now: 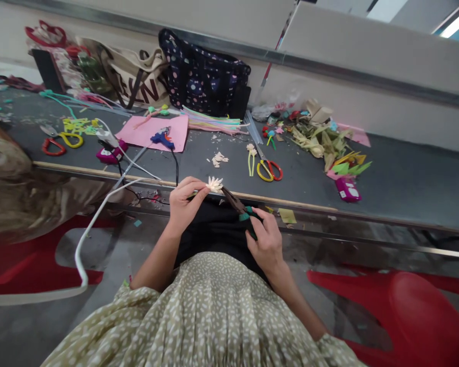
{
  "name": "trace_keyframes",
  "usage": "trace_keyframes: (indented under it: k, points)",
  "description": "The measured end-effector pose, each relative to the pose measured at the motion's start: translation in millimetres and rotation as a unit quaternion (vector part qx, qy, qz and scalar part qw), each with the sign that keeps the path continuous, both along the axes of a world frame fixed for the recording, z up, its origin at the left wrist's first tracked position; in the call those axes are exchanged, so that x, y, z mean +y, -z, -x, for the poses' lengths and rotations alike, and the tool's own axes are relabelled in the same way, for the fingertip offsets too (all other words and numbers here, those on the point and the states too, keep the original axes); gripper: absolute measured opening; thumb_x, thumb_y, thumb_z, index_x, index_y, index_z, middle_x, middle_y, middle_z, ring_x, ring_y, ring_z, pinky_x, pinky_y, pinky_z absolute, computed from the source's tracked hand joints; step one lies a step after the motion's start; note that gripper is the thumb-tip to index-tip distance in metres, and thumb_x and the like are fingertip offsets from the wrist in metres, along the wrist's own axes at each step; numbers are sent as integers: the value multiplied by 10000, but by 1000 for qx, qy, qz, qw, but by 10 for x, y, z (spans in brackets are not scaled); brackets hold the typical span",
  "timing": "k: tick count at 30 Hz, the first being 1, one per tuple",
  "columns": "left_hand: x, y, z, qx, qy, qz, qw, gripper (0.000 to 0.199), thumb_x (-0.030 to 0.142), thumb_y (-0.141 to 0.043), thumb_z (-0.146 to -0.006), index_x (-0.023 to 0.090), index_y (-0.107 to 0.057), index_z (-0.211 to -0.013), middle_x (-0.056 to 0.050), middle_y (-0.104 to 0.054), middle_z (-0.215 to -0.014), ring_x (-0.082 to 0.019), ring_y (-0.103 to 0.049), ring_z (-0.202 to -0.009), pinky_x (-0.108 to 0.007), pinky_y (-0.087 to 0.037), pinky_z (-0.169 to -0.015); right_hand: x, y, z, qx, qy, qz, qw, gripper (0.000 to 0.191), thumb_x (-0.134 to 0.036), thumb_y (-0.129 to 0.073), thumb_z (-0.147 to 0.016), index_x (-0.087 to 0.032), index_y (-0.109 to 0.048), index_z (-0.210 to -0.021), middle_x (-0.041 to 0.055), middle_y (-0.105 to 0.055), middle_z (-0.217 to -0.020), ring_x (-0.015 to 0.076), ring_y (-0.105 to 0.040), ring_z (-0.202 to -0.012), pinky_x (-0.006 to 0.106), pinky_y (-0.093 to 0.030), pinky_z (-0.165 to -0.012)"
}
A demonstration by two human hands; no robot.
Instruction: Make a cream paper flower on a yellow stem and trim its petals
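My left hand (187, 204) is closed in a pinch at the table's front edge, holding a small cream flower (214, 184) with spiky petals. Part of a thin pale stem seems to show by the fingers. In my right hand (265, 237) is a scissors-like tool (233, 200) with dark tapering blades and green handles; its exact kind is hard to make out. The tool's tip points at the flower and lies close to its right side; whether they touch I cannot tell. Just beyond, a pile of cream petal pieces (219, 159) lies on the table.
Scissors (268, 169) and two pale green stems (251, 163) lie ahead. A blue glue gun (162, 137) rests on pink paper (132, 130). A white cable (95, 224) hangs at left, near another person's sleeve (3, 168). Bags (206, 76) stand behind; a red stool (421, 311) is right.
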State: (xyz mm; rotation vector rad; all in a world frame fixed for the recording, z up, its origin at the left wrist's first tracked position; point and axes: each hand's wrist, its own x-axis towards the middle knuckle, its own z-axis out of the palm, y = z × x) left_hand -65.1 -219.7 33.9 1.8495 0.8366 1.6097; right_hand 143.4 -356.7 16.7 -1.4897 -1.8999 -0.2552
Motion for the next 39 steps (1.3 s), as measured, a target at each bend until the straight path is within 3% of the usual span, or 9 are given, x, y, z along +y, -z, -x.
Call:
trace_keyframes:
  k: [7,15,23,32,35,39]
  points:
    - [35,133,-39,-76,29,80,993,42,235,-723,-817,211,-726,-782,-16,-657,-770,-141,-590,-711,-281,-481,-685,3,35,11,33,-24,9,999,340,-84,-536,-876,-157,-581,-1205,204,-582,-1269,326,-581,-1185,531,-542,-979]
    - [38,155,-51,-101,47,79,991,25,215,-723,-819,211,-721,-794,-17,-651,-781,-142,-596,-749,-277,-474,-691,6,-1,20,11,-21,-1,1000,332,-95,-528,-888,-155,-587,-1209,199,-594,-1220,319,-593,-1124,517,-558,-936]
    - [7,88,10,0,-1,1,1000,44,179,-693,-849,195,-726,-823,-20,-685,-797,-129,-623,-724,-269,-497,-693,-13,-3,36,-13,-7,7,1000,272,-75,-536,-887,-108,-603,-1148,225,-591,-1197,327,-575,-1097,508,-548,-931]
    - [-2,22,54,89,-49,-123,987,85,120,-692,-841,192,-727,-867,-35,-702,-811,-139,-613,-754,-289,-495,-725,-30,-17,66,-49,22,-11,999,264,-77,-530,-899,-117,-614,-1145,224,-595,-1190,327,-578,-1093,507,-546,-907]
    - [10,38,39,74,-53,-101,991,61,147,-683,-852,191,-725,-850,-38,-697,-808,-142,-616,-749,-289,-492,-715,-25,-32,63,-41,13,-2,999,264,-84,-536,-893,-106,-617,-1143,230,-591,-1204,334,-575,-1105,509,-544,-913]
    - [57,148,-3,3,-26,7,1000,76,226,-682,-861,191,-707,-800,-38,-678,-808,-153,-619,-763,-293,-492,-718,-27,-21,51,2,-13,22,1000,277,-89,-530,-893,-114,-602,-1159,219,-579,-1227,327,-573,-1125,505,-537,-951]
